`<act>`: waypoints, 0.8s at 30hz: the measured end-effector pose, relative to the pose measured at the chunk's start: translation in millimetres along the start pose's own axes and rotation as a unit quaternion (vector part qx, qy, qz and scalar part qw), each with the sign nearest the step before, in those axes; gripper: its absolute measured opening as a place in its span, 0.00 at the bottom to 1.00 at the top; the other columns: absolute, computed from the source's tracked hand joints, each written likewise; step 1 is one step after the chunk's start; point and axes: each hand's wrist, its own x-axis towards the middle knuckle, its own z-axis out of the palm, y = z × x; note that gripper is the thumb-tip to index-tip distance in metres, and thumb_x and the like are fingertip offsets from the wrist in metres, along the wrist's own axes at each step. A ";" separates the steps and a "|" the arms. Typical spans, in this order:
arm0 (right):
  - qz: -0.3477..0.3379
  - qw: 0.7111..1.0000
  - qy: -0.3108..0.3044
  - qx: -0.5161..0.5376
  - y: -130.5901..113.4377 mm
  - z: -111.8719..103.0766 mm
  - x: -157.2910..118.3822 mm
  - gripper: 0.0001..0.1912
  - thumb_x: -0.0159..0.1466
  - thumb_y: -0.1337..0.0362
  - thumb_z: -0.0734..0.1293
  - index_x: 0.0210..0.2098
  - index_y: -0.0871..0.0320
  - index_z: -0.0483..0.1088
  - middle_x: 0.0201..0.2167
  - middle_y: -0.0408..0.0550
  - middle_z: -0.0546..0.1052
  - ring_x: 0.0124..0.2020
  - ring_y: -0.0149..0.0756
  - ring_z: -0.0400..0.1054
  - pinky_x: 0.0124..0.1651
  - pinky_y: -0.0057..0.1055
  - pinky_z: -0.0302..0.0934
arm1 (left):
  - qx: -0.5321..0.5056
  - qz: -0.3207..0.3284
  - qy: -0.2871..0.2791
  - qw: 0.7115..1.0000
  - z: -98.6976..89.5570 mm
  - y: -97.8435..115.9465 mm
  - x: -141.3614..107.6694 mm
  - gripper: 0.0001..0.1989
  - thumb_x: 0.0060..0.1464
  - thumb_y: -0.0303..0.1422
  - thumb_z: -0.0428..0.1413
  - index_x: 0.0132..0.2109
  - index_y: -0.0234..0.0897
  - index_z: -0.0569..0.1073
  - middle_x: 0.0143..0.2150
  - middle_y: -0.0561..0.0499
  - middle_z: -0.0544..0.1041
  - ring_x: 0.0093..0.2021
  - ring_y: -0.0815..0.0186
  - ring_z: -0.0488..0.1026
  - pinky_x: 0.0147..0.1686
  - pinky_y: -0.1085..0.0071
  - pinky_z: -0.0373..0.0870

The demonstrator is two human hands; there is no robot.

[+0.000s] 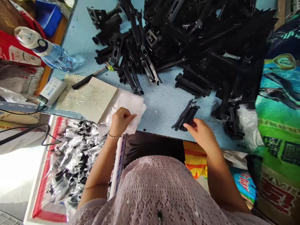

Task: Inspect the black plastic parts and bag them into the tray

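My left hand (121,121) rests on a stack of thin clear plastic bags (134,107) at the table's front edge, its fingers curled and pressed together on the top of the stack. My right hand (199,131) is at the lower right end of a black metal part (186,115), with thumb and fingertips closed on its edge. That part lies tilted on the blue table (159,109). Beyond it two more black parts (193,82) lie side by side. A large heap of similar black parts (182,37) covers the back and right of the table.
Left of the bags lie a cardboard pad (103,93), a black-handled screwdriver (84,81), a white box-shaped device (52,90) and a water bottle (53,56). Below left, a red-and-white crate (39,187) holds bagged parts. Green sacks (276,125) stand at the right.
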 end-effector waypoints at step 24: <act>-0.030 0.661 -0.379 0.646 -174.7 66.7 39.7 0.16 0.60 0.50 0.73 0.38 0.55 0.74 0.30 0.43 0.76 0.31 0.33 0.69 0.35 0.30 0.67 | -0.115 0.039 0.069 0.990 -18.5 11.5 -13.9 0.11 0.56 0.29 0.60 0.47 0.39 0.80 0.44 0.49 0.82 0.37 0.67 0.76 0.40 0.68 0.76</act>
